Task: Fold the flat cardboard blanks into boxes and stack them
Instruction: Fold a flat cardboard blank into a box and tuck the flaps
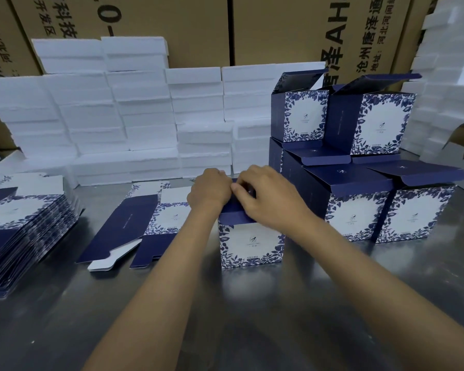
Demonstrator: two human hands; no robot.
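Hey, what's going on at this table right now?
A person is folding printed cardboard blanks into boxes. Both the left hand and the right hand are working the top flaps of a blue floral box standing on the metal table. A stack of flat blanks waits at the left, one loose blank lies beside the box, and finished boxes are stacked in two tiers at the right.

Matt printed cardboard box (251,245) on brushed, semi-glossy metal table (252,317); rough white foam blocks (145,116) behind.
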